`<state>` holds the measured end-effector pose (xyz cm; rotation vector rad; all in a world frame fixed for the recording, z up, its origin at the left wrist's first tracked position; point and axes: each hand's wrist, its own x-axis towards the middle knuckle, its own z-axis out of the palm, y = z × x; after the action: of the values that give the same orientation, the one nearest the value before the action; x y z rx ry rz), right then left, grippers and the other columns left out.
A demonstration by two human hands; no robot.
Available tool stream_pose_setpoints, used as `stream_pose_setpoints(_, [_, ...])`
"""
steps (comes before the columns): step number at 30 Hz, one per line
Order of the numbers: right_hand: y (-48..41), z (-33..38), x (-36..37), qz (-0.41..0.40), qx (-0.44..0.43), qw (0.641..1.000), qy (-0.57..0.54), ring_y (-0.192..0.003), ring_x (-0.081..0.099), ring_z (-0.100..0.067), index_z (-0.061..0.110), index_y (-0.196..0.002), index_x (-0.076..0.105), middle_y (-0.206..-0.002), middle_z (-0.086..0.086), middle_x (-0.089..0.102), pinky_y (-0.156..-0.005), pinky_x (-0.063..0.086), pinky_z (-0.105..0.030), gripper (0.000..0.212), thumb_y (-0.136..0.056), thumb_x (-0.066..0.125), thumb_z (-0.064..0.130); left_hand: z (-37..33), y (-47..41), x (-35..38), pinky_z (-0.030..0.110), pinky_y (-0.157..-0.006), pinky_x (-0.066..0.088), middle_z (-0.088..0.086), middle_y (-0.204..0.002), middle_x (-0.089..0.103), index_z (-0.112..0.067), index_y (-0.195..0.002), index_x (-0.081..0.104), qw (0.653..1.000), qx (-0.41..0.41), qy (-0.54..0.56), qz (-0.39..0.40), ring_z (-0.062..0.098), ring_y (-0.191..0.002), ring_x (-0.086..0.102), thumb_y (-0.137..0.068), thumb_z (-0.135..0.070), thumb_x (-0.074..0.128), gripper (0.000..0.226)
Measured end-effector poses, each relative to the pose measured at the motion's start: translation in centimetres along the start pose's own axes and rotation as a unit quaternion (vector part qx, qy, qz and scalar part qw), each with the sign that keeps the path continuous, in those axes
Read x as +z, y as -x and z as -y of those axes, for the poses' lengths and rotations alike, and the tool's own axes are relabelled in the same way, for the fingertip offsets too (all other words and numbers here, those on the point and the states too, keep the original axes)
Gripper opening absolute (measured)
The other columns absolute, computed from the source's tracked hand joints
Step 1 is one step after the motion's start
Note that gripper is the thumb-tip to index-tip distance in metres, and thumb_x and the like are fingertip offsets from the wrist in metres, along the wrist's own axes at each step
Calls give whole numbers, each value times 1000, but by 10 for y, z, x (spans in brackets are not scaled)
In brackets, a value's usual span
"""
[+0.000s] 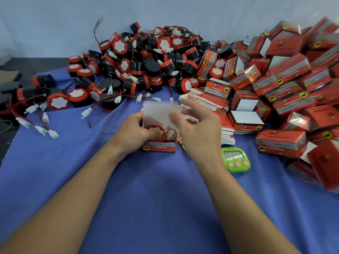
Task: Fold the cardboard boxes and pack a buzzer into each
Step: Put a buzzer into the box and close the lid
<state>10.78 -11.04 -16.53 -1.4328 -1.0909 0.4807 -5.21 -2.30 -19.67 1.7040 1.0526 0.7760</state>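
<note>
Cardboard, printed red outside and plain white inside, forms the open box at the centre of the blue cloth, directly before us and between our two hands. Its white lid flap stands up at the back, which leaves the mouth free for loading. A buzzer sits inside, red ring uppermost. A second red ring shows just beside it, and we cannot tell whether it belongs to another buzzer.

Our left hand grips the box at its left wall: the thumb lies against the rear left edge, and the curled fingers reach over the wall onto the buzzer. We judge that this hold steadies the box and seats the buzzer at once.

Our right hand is blurred. Its fingers are spread and loosely bent beside the flap and hold nothing we can make out; whether they touch the flap we cannot tell. It is probably placed to fold the lid down.

Supplies ring the work: loose buzzers heaped behind, flat unfolded boxes stacked just right of the flap, finished boxes piled far right. A green timer lies near our right wrist.
</note>
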Motion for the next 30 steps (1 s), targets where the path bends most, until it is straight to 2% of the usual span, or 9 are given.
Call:
stream_pose_setpoints(2, [-5,0,-7,-7,41,996,-81,-110,66,3,30,-126,71,-120,23,70,-97,55,-28,36,-91,64,37,0,1,1,49,-93,59,-7,-100,80,-27,-104,74,1000,-15,4,-3,15,-96,75,-66,-32,80,39])
stream_pose_setpoints(4, [-11,-3,-12,22,106,984,-141,-116,66,-4,27,-123,72,-119,12,74,-107,51,-37,29,-98,57,25,-2,2,2,45,-91,60,-8,-99,80,-27,-104,74,1000,-19,9,-11,14,-95,75,-64,-31,79,40])
stream_pose_setpoints(8, [-9,-8,-3,90,238,938,-237,-112,70,-27,14,-122,73,-115,-15,76,-107,51,-50,33,-98,55,0,-2,3,0,42,-88,60,-9,-99,80,-30,-102,74,1000,-14,18,-12,13,-94,75,-65,-28,78,37])
stream_pose_setpoints(11, [-6,-13,2,156,198,946,-204,-106,72,-37,14,-130,66,-113,-17,75,-97,57,-50,42,-95,54,-6,-2,2,1,47,-91,60,-5,-102,80,-28,-106,75,1000,-7,29,-9,17,-97,75,-66,-25,78,40])
stream_pose_setpoints(18, [-4,-21,14,158,106,982,14,-101,72,-16,30,-125,66,-107,9,76,-91,59,-50,40,-91,65,8,-4,5,3,48,-93,59,-5,-105,80,-29,-111,75,999,-3,44,-7,16,-98,75,-67,-24,76,44])
stream_pose_setpoints(22, [-7,-26,15,147,103,984,14,-101,72,-17,28,-120,71,-106,9,77,-91,59,-50,35,-91,66,9,-6,8,-3,53,-103,54,6,-118,77,-19,-125,72,994,-8,91,67,29,-111,72,-74,-18,69,51])
stream_pose_setpoints(26, [-10,-29,15,144,121,982,4,-99,74,-17,28,-115,73,-103,11,78,-90,60,-47,30,-90,70,11,-7,12,-25,41,-101,54,17,-135,68,-12,-135,67,955,-12,247,162,33,-122,65,-87,-24,45,54])
stream_pose_setpoints(28, [-12,-30,15,147,126,981,2,-98,74,-17,28,-116,73,-103,11,78,-90,60,-46,30,-91,71,11,-4,10,-30,46,-105,47,17,-137,67,-13,-132,70,957,-14,238,168,34,-122,61,-90,-27,37,55])
stream_pose_setpoints(30, [-12,-30,15,149,126,981,0,-98,74,-17,27,-117,74,-103,10,78,-90,60,-46,31,-91,71,9,0,6,-27,40,-103,52,12,-132,71,-17,-124,76,965,-11,205,161,30,-120,65,-93,-25,39,49])
